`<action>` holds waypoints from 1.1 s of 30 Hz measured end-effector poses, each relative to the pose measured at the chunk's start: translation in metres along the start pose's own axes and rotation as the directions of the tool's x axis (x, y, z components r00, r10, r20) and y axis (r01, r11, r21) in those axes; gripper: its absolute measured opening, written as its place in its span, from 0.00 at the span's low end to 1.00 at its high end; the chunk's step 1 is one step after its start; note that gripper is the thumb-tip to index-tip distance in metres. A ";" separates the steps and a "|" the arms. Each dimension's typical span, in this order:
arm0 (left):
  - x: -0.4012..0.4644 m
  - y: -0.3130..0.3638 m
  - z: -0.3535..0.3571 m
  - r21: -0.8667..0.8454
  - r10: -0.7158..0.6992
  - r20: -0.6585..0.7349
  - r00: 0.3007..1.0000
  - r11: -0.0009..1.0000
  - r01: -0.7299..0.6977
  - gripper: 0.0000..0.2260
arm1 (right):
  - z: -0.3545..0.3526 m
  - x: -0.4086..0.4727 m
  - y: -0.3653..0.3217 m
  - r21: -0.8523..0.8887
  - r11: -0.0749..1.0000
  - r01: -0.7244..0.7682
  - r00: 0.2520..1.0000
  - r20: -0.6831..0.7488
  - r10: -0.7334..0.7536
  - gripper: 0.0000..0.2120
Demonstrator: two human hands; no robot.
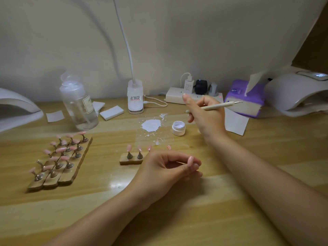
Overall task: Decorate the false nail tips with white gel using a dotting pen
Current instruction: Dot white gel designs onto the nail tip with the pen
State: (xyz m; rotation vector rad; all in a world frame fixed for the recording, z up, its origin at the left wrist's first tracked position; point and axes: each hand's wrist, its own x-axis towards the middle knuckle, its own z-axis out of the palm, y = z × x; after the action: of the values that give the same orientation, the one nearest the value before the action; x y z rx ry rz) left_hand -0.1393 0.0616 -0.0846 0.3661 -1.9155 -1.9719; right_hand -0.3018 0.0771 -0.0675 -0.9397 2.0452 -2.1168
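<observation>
The right hand [206,115] is raised above the far right part of the pale wooden tabletop [159,219], its fingers curled round a slim cream-coloured dotting pen [215,106]. The pen lies nearly level, its long axis running left to right and rising slightly toward the right; the fine metal point showing beyond the hand aims right, toward the purple tissue pack [244,98], while the other end only just emerges at the left of the fingers. The small round white gel jar [178,128], lid off, stands just below and left of this hand, beside a white gel smear [151,125] on the table. The left hand [168,167] rests nearer the body, fingers loosely curled; a pink oval nail tip [190,160] shows at its fingertips, though whether it is pinched there or worn cannot be told. Just beyond and left of this hand stands a short wooden holder strip [130,160] carrying upright pink nail tips on metal stems, its long axis left to right, its right end hidden behind the hand. A larger block of wooden holder strips [60,167] with more pink tips lies well apart at left. The right hand is judged nearer the jar, so loading the pen would call for a short drop leftward with the working end turned down.
</observation>
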 end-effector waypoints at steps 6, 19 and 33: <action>0.001 -0.001 -0.001 -0.021 0.010 -0.001 1.000 1.000 -0.010 0.08 | 0.017 0.002 0.024 -0.256 0.959 0.118 0.981 -0.120 -0.153 0.25; 0.001 -0.002 -0.001 -0.003 -0.018 -0.022 1.000 1.000 0.018 0.07 | 0.018 0.004 0.030 -0.385 0.897 0.217 0.972 0.002 -0.235 0.22; 0.001 -0.003 -0.001 -0.033 -0.003 -0.017 1.000 0.999 0.002 0.08 | 0.015 0.002 0.024 -0.206 0.970 0.126 0.983 -0.107 -0.150 0.23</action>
State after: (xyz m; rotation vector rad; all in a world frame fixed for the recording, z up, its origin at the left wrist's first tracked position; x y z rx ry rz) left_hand -0.1403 0.0604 -0.0871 0.3753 -1.8703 -1.9938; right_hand -0.3057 0.0593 -0.0900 -1.0288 2.3533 -2.1152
